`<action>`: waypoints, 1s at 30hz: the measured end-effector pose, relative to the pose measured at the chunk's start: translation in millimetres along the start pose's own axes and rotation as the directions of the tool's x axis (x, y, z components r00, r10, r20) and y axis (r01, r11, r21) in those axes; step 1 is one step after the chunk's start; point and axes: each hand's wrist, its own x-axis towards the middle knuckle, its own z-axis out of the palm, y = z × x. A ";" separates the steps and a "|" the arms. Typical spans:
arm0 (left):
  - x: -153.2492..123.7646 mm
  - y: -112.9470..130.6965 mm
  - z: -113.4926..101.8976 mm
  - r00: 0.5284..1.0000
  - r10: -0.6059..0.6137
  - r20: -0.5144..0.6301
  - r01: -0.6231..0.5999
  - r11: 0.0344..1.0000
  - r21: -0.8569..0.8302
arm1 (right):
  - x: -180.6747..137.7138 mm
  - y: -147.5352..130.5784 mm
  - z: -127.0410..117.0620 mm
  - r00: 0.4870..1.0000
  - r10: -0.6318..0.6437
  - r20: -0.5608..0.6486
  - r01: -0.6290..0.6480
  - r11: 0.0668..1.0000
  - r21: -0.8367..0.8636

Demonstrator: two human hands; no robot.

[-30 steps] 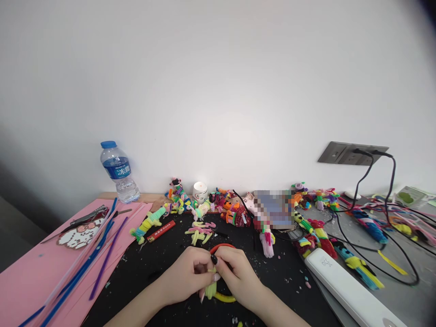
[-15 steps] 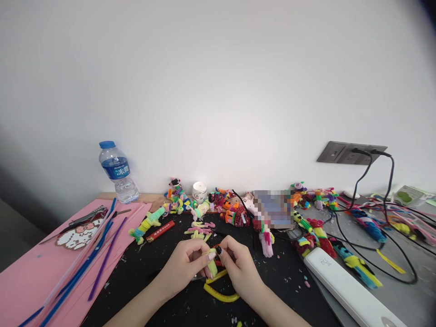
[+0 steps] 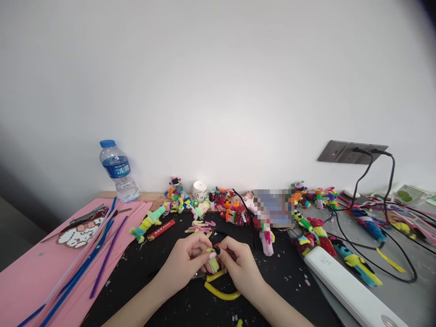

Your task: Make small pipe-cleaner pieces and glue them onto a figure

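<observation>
In the middle of the head view, my left hand [image 3: 185, 261] pinches a small pale yellow-green pipe-cleaner piece [image 3: 214, 264] between thumb and fingers. My right hand [image 3: 241, 264] meets it from the other side, its thumb and forefinger closed at the upper end of the same piece. A small black spot shows at the right thumb tip; whether it is a nail or part of the work I cannot tell. Below both hands lies a tool with curved yellow handles [image 3: 223, 294], its head hidden. Just beyond the fingers are loose pink and yellow-green pipe-cleaner bits [image 3: 200, 226].
Pink sheets [image 3: 30, 268] with blue and purple pipe cleaners [image 3: 109, 259] cover the left side. A water bottle [image 3: 119, 170] leans on the wall. Pipe-cleaner figures [image 3: 146, 225], a paper cup [image 3: 200, 190] and a red strip [image 3: 161, 230] stand behind. Right: a white bar [image 3: 344, 281] and black cables [image 3: 388, 190].
Both hands stay together around the yellow-green piece, with only slight finger movement. The piece is turned a little between them. The view has shifted very slightly.
</observation>
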 end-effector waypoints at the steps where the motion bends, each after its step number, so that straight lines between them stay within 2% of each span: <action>1: 0.4 -0.5 -0.1 1.000 -0.009 -0.010 0.009 1.000 -0.006 | -0.2 0.5 0.2 1.000 0.001 0.002 -0.001 1.000 0.003; 5: 2.2 -3.0 -0.4 0.997 -0.057 -0.048 0.055 0.998 -0.030 | -0.2 1.0 0.2 1.000 -0.016 0.000 0.016 1.000 -0.025; 12: 2.6 0.1 -2.1 0.981 -0.136 -0.135 0.132 0.990 -0.040 | -0.6 -3.2 -0.5 0.993 -0.115 0.033 0.118 0.982 -0.146; 16: 3.2 2.6 -2.7 0.982 -0.124 -0.140 0.117 0.992 -0.054 | -1.1 -0.3 1.7 0.996 -0.084 0.028 0.086 0.994 -0.074; 23: 3.0 -2.1 -3.7 0.996 -0.070 -0.052 0.069 0.997 -0.016 | 1.4 3.4 2.8 0.993 0.062 -0.098 -0.051 0.992 0.113; 27: 3.7 -4.9 -5.0 0.994 0.001 -0.107 0.000 1.000 0.011 | 2.7 1.1 1.6 0.994 0.097 -0.044 -0.085 0.970 0.226; 30: 4.7 -6.0 -4.3 0.991 0.015 -0.129 -0.014 1.000 0.012 | 2.9 0.6 1.6 0.995 0.091 -0.038 -0.080 0.971 0.223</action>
